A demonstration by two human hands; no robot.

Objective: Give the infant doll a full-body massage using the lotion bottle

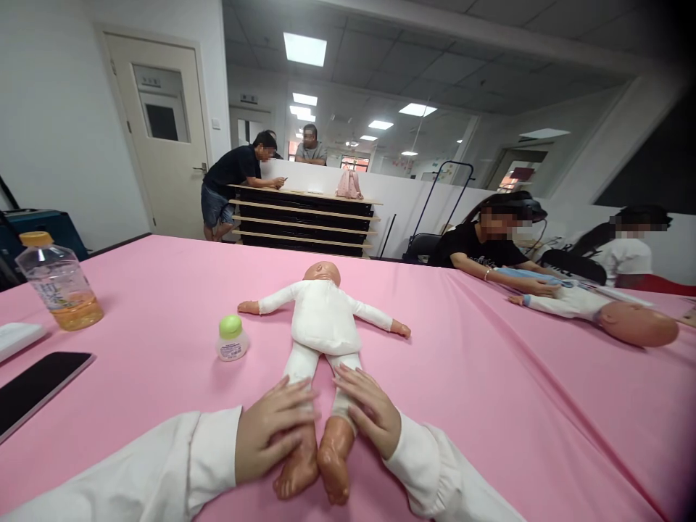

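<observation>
A baby doll [325,315] with a white cloth body lies on the pink-covered table, arms spread, its feet toward me and its head at the far end. My left hand [277,424] rests over the doll's leg on the left, fingers stretched out and slightly blurred. On the other leg, just above the bare lower part, lies my right hand [373,407], its fingers also extended. Neither hand is wrapped round the legs. A small jar [233,341] with a green lid stands left of the doll's body.
On the left are a bottle [61,283] of amber drink, a dark phone [40,384] and a white object [19,339]. At right, a person in a headset [492,243] handles another doll [587,304]. Behind the table, people stand near stacked boards [304,217] with a pink backpack [349,184].
</observation>
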